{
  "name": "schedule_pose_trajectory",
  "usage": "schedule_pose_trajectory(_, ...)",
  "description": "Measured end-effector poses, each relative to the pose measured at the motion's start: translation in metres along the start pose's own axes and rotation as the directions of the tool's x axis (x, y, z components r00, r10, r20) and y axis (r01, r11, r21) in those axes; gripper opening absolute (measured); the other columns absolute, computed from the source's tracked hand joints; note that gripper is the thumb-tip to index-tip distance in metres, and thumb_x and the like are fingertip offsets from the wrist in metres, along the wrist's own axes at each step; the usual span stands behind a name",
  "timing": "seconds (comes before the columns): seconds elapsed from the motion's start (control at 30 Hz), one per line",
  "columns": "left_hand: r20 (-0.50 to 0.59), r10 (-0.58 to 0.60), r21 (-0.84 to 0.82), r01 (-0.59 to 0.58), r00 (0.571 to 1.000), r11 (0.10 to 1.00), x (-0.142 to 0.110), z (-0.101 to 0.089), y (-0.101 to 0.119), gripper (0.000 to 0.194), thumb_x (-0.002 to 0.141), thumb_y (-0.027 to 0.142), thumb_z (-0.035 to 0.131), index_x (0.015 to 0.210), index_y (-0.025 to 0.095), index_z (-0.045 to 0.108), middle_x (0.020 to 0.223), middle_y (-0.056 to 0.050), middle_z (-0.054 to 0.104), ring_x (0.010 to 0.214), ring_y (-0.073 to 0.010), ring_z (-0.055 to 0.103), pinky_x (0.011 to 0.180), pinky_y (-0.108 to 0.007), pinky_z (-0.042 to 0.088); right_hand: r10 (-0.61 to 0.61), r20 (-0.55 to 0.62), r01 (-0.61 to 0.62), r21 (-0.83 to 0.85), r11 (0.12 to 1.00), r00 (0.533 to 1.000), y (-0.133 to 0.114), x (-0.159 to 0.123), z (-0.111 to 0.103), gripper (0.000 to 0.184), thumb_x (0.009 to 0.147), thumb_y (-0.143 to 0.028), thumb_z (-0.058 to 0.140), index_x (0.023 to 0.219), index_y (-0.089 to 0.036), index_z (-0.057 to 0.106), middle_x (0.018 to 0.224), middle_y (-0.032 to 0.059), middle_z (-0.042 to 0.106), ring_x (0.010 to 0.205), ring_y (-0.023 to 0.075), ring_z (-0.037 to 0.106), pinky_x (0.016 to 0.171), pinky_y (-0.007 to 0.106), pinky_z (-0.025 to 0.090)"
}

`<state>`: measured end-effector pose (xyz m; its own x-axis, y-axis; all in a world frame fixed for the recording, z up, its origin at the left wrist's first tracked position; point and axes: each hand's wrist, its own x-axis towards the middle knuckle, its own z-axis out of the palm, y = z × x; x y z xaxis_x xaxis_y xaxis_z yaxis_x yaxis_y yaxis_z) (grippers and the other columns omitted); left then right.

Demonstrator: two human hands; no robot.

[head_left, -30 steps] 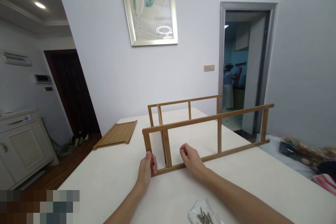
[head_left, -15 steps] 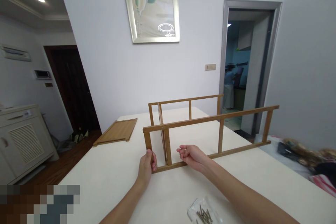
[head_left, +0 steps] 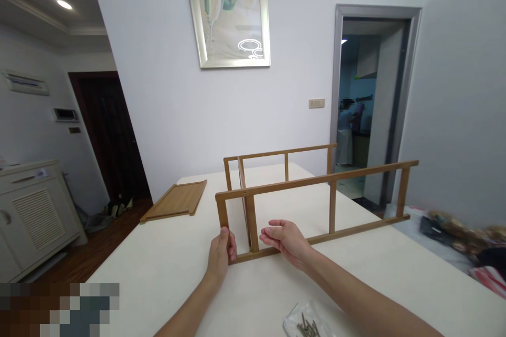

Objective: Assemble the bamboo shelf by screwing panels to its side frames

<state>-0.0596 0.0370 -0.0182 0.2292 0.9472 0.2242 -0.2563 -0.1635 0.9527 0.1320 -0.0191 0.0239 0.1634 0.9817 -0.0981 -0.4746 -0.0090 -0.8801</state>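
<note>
A brown wooden frame like a small rack lies on its side on the white table. Its two ladder-like sides are joined by a panel near the left end, seen almost edge-on. My left hand is wrapped round the short end bar of the near side, low down. Just right of the neighbouring crossbar, my right hand hovers by the lower rail, its fingers partly stretched and apart; I make out nothing in it. A clear bag of screws lies in front.
A flat wooden panel lies at the table's left far corner. The wall with a framed picture stands behind the table. Beyond the doorway a person stands. Clothes are heaped at right; a white cabinet stands left.
My right hand has moved slightly left toward the crossbar, and its fingers have loosened from a pinch. My left hand keeps its hold; the view has tilted up a little.
</note>
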Motion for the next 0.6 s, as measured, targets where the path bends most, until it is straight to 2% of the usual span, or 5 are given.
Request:
schedule_pose_trajectory(0.2,0.008,0.011,0.011,-0.011,1.000,1.000,0.000,-0.001,0.001,0.059,0.081,0.074,0.042,0.059,0.019,0.046,0.043,0.006,0.039,0.040,-0.0093,0.039,0.044,-0.023,0.032,-0.145,0.073,0.157,-0.188,0.970,0.987,-0.001,-0.011,0.012,0.037,0.063,-0.032,0.085,0.081,-0.014,0.057,0.075,0.0079,0.073,0.067,0.0191,0.071,0.067,0.030,0.059)
schedule_pose_trajectory(0.3,0.005,0.014,0.012,-0.014,1.000,1.000,0.001,-0.001,0.000,0.059,0.081,0.074,0.043,0.060,0.019,0.047,0.043,0.006,0.040,0.040,-0.0095,0.040,0.043,-0.022,0.032,-0.309,0.126,0.334,-0.345,0.877,0.943,-0.007,-0.021,0.022,0.028,0.071,-0.037,0.078,0.080,-0.016,0.063,0.074,0.0052,0.072,0.069,0.0183,0.069,0.065,0.030,0.056)
schedule_pose_trajectory(0.37,0.007,0.013,0.017,-0.013,1.000,1.000,0.002,-0.001,-0.001,0.060,0.080,0.075,0.043,0.060,0.019,0.048,0.044,0.005,0.040,0.040,-0.0094,0.040,0.043,-0.022,0.033,-0.483,0.175,0.504,-0.470,0.724,0.858,-0.014,-0.028,0.029,0.019,0.075,-0.036,0.074,0.079,-0.018,0.067,0.076,0.0038,0.071,0.074,0.0176,0.067,0.067,0.030,0.055)
schedule_pose_trajectory(0.43,0.009,0.013,0.027,-0.013,1.000,1.000,0.004,-0.002,-0.002,0.060,0.080,0.075,0.043,0.060,0.019,0.048,0.044,0.005,0.041,0.040,-0.0094,0.041,0.043,-0.022,0.032,-0.639,0.233,0.641,-0.551,0.534,0.733,-0.022,-0.034,0.035,0.013,0.079,-0.033,0.071,0.078,-0.020,0.069,0.077,0.0024,0.070,0.074,0.0167,0.065,0.068,0.029,0.053)
schedule_pose_trajectory(0.6,0.012,0.007,0.031,-0.007,1.000,1.000,0.006,-0.003,-0.004,0.061,0.079,0.077,0.041,0.061,0.019,0.048,0.044,0.005,0.041,0.040,-0.0092,0.041,0.044,-0.022,0.033,-0.799,0.363,0.795,-0.565,0.220,0.479,-0.042,-0.037,0.055,0.004,0.083,-0.024,0.066,0.082,-0.022,0.069,0.078,0.0026,0.069,0.073,0.0161,0.064,0.067,0.029,0.053)
